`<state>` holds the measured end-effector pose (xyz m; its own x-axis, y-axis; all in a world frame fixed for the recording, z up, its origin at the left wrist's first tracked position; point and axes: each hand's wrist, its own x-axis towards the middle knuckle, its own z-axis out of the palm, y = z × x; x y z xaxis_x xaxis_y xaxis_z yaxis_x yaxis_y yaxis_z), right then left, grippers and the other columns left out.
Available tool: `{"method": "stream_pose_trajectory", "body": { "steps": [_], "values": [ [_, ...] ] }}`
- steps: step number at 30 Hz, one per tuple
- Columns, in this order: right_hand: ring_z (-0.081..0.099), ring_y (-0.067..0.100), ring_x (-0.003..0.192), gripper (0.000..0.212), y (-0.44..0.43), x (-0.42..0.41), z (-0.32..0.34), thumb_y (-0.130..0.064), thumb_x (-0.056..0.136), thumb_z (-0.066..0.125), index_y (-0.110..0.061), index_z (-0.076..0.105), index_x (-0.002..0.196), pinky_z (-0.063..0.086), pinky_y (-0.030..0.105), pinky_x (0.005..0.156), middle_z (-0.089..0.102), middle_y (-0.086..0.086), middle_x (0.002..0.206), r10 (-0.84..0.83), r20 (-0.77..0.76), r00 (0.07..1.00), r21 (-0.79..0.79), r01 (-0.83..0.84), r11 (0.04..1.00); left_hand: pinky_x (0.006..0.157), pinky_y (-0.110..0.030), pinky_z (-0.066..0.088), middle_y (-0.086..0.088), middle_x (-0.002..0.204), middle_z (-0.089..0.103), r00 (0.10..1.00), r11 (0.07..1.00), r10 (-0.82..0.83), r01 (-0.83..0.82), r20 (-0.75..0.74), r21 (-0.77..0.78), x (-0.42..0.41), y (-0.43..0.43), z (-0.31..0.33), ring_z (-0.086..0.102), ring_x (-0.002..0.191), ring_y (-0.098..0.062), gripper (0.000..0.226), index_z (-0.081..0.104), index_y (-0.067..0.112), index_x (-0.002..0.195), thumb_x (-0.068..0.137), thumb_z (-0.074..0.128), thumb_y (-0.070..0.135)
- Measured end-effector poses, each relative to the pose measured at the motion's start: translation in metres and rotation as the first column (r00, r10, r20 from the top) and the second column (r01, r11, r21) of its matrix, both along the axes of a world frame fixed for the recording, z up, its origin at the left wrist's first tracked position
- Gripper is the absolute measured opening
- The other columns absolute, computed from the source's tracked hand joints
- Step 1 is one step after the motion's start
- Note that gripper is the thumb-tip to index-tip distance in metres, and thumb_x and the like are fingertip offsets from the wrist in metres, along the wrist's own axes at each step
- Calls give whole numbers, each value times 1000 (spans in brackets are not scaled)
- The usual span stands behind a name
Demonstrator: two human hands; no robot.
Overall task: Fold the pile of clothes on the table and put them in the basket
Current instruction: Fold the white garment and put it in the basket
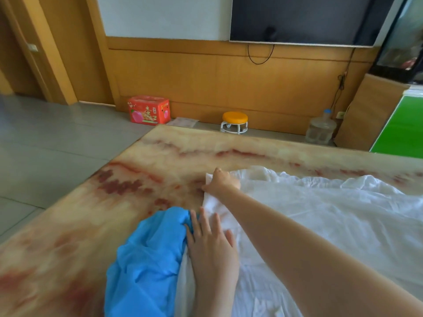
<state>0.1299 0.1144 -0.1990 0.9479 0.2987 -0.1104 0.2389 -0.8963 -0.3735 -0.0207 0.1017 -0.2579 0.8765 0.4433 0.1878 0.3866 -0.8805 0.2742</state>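
A large white garment (320,213) lies spread over the right half of the marble-patterned table (103,213). A crumpled blue garment (148,255) sits beside it at the near left. My left hand (211,243) lies flat, fingers straight, pressing the white cloth's left edge next to the blue one. My right arm crosses over it, and my right hand (223,182) has its fingers curled on the far left corner of the white garment, holding it against the table. No basket is in view.
Beyond the table's far edge, on the grey tiled floor, stand a red carton (148,109), a small orange stool (234,121) and a water jug (320,129). A dark screen (302,19) hangs on the wood-panelled wall.
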Motion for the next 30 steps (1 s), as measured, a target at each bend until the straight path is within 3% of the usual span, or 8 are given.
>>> {"method": "stream_pose_trajectory", "body": {
  "steps": [3,6,13,17,21,24,28,30],
  "values": [
    [63,30,96,25,2,9,-13,-32,95,47,-9,58,98,48,32,73,64,9,96,-43,-9,999,209,44,977,99,-48,27,-18,124,60,999,1000,-12,12,-35,-1,-1,-2,0,53,119,-39,52,70,12,108,78,35,37],
    [62,29,90,18,-1,9,-15,-25,93,49,-13,63,94,43,28,66,66,9,94,-33,40,999,303,20,953,98,-48,28,-18,123,61,998,1000,-20,19,-54,-18,-1,-3,3,55,117,-38,55,71,11,109,78,35,38],
    [60,30,96,34,-8,-12,8,-37,95,46,-6,53,107,41,31,66,60,9,104,93,213,973,42,-104,994,97,-42,29,-21,125,59,998,998,45,-43,47,-37,-1,-2,1,57,116,-35,48,70,10,108,74,47,36],
    [57,24,92,35,-4,-24,10,-43,92,49,-11,56,106,39,29,66,52,3,92,165,58,985,-151,-155,976,98,-41,30,-17,124,60,992,997,73,-69,103,-38,0,-3,1,55,118,-34,48,70,13,102,76,35,34],
    [57,25,106,30,5,-23,4,-27,94,49,-10,54,117,41,29,72,57,7,116,137,-1,991,-137,-136,981,99,-44,42,-12,124,61,992,996,64,-57,106,-69,1,-3,0,56,118,-32,38,72,16,96,69,50,32],
    [59,26,106,26,3,-24,6,-6,91,44,-8,53,115,39,29,70,59,9,115,78,-19,997,-97,-79,992,94,-46,48,-11,123,62,994,989,52,-39,95,-141,2,-3,2,56,119,-32,42,72,18,100,65,54,33],
    [62,27,100,17,-11,-27,5,-5,89,41,-9,53,101,40,28,66,62,9,100,-8,-67,998,55,11,998,112,-34,25,-2,153,27,973,907,66,34,222,-419,-12,2,24,23,141,-19,57,35,23,144,88,40,35],
    [65,30,95,15,-19,-21,9,-8,88,40,-8,54,90,42,27,60,67,11,95,-43,-127,991,185,66,980,110,-27,19,0,155,20,975,891,42,63,220,-449,-20,12,41,20,141,-16,61,16,22,149,95,44,33]
  ]
}}
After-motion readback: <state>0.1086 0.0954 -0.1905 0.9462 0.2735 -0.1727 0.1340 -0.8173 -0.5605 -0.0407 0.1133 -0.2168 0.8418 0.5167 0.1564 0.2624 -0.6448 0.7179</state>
